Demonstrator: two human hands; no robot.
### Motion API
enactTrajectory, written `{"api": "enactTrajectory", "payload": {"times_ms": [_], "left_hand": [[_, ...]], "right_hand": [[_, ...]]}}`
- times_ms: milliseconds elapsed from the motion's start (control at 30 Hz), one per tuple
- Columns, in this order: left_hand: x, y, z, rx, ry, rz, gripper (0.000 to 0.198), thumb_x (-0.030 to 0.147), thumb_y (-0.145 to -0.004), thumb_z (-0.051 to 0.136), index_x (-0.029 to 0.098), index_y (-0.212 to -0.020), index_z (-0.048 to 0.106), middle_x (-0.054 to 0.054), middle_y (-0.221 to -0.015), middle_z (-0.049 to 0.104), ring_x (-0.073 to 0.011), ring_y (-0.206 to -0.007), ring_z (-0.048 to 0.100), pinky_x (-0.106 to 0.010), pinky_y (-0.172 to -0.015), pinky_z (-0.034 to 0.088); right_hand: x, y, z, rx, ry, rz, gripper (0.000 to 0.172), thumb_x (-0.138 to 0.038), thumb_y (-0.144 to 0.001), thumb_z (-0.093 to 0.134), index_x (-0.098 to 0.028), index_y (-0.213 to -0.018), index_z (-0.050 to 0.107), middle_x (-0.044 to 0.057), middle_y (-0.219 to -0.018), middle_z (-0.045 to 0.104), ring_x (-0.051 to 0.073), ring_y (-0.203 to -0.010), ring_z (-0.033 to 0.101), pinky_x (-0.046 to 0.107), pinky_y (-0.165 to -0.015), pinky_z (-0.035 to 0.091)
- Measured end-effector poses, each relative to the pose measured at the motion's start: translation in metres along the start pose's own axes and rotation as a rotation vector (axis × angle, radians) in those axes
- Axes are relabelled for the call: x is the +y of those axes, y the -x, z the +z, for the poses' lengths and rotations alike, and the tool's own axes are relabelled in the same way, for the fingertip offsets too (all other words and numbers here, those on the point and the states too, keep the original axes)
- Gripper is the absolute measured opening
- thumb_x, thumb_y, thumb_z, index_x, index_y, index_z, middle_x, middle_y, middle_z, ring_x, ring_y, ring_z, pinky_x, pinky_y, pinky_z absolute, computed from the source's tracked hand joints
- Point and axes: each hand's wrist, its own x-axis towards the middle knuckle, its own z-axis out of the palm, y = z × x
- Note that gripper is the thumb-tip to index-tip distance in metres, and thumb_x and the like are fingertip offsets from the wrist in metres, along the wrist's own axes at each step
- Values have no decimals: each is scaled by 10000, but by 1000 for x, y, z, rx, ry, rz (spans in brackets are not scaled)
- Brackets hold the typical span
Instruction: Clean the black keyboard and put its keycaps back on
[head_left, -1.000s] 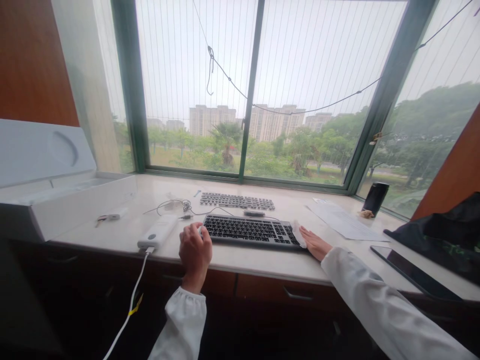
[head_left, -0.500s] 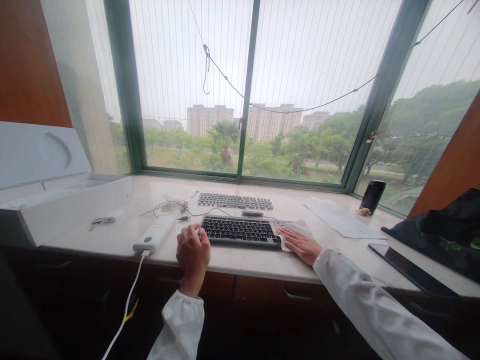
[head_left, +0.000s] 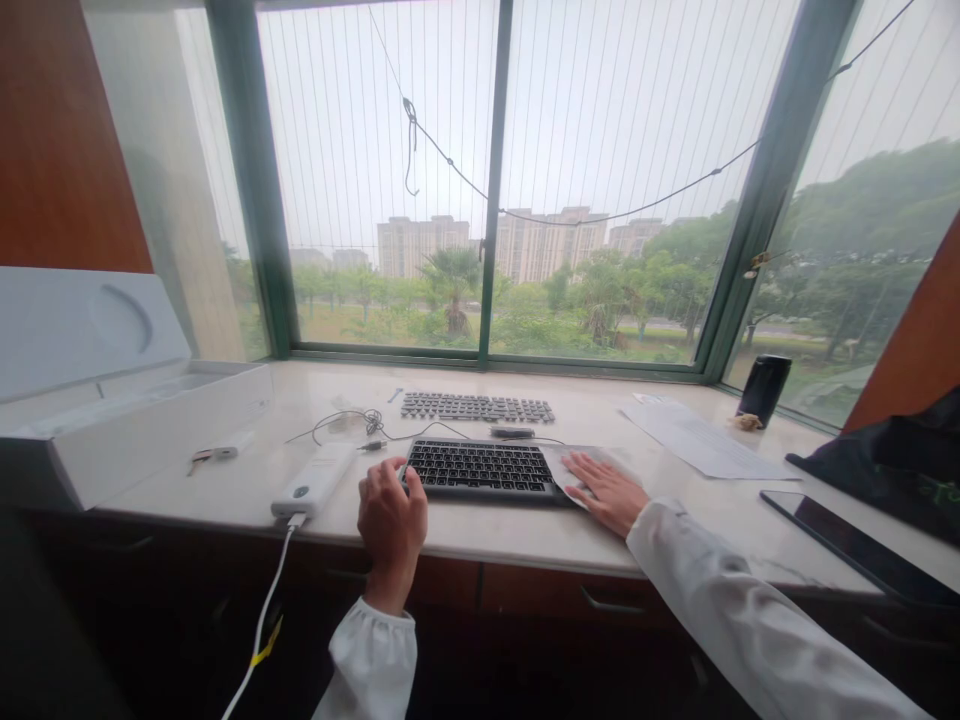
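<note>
A dark keyboard [head_left: 480, 468] without its keycaps lies near the counter's front edge, its switches showing in rows. My left hand [head_left: 391, 510] is closed round its left end, thumb and fingers curled at the edge. On the right end, my right hand [head_left: 609, 492] lies flat with fingers spread, pressing on a thin white wipe [head_left: 622, 460]. Part of the wipe is hidden under the palm, and it covers the keyboard's right end. Behind the keyboard sits a set of loose grey keycaps [head_left: 477, 407] in rows, with a small dark bar-shaped object [head_left: 512, 433] in between.
Left of the keyboard are a white power bank [head_left: 315, 485] with a cable, a coiled thin cord [head_left: 371, 422] and an open white box [head_left: 172, 420]. To the right lie a paper sheet [head_left: 701, 440], a phone [head_left: 855, 540], a black can [head_left: 763, 390] and a dark bag [head_left: 900, 450].
My right hand has slid slightly right with the wipe, and its fingers are spread wider. My left hand stays at the keyboard's left end. The camera view has shifted a little.
</note>
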Motion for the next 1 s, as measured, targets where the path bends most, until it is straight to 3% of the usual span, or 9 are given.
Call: {"api": "enactTrajectory", "payload": {"times_ms": [167,300,633,700,833,1000], "left_hand": [[2,1,0,6,-13,3,186,296,-920,466,223,-1029,597,-54,-995,615,-243,-948,524,-323,-750,413],[4,1,-2,4,-17,7,195,294,-916,469,215,-1033,604,-60,-1007,615,-249,-958,528,-325,-747,410],[1,1,0,-5,-14,16,194,293,-922,465,214,-1032,604,-57,-1001,624,-241,-953,531,-326,-774,422],[1,1,-1,-6,-20,31,185,287,-924,460,209,-1013,601,-61,-1005,625,-238,-949,535,-324,-771,425],[2,1,0,-11,-60,32,182,282,-927,450,193,-991,595,-70,-987,624,-241,-933,540,-328,-756,429],[2,-1,1,-22,-48,16,202,290,-941,440,196,-1014,603,-76,-986,630,-249,-936,548,-339,-757,427]], "right_hand": [[-26,3,-4,-44,-15,-209,642,-582,-972,190,-268,-1531,199,-19,-1587,184,217,-1471,143,461,-1214,134],[-69,-7,-4,-50,-53,-333,624,-551,-984,190,-260,-1536,189,-12,-1590,170,212,-1474,139,437,-1213,129],[-207,-85,20,-43,-142,-544,607,-501,-992,171,-241,-1539,199,5,-1599,191,220,-1476,149,479,-1206,118],[-227,-102,25,-111,-134,-559,598,-486,-997,197,-231,-1537,206,11,-1606,168,233,-1480,120,496,-1205,111],[-251,-131,25,-214,-128,-586,562,-477,-983,328,-270,-1505,302,-6,-1604,176,244,-1480,118,481,-1204,136],[-255,-152,20,-238,-133,-525,598,-479,-985,305,-223,-1523,250,32,-1613,146,232,-1484,82,460,-1204,110]]}}
